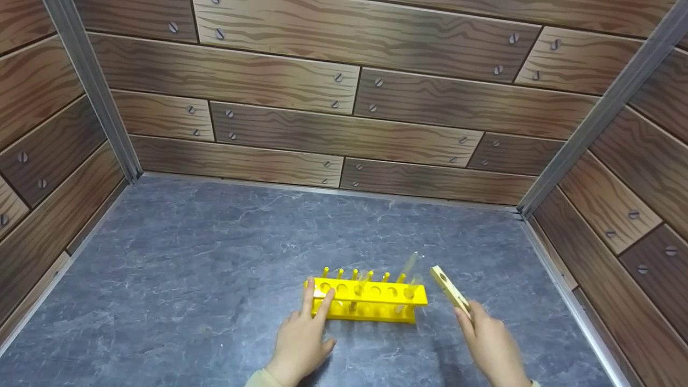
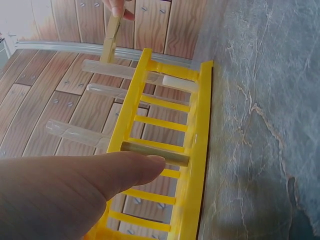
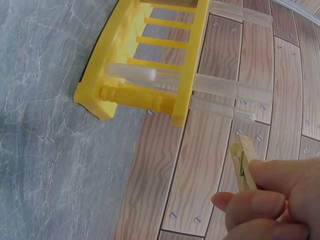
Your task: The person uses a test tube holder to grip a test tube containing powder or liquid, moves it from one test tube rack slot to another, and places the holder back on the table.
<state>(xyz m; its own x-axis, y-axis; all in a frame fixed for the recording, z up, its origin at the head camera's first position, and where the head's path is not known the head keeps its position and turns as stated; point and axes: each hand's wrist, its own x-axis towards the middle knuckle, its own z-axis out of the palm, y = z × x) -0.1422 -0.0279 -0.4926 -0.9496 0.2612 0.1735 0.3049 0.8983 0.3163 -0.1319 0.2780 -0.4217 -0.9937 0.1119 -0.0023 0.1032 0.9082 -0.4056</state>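
Head view: wooden clamp (image 1: 450,289) held above the blue-grey tabletop (image 1: 215,258), near but apart from the right end of the yellow rack (image 1: 384,299). Right hand (image 1: 492,338) pinches its rear part between thumb and fingers. Handling, judged: light, stiff, dry wood, little slip; best held well back, leaving the front end free. Long axis slants forward and left; front end points away from the person.

Rack stands upright, long axis roughly left to right. Probably light plastic, easily shifted; steady it at the ends. Left hand (image 1: 301,338) has its fingers extended and resting on the left end, not curled round it. Two clear tubes stand in holes: one with white contents (image 3: 131,71) at the right end, one with brownish contents (image 2: 172,158) further left. A third, inverted tube (image 1: 411,262) sits on a rear peg. Tubes presumably smooth, fragile. Beyond: plank-patterned walls (image 1: 279,86).
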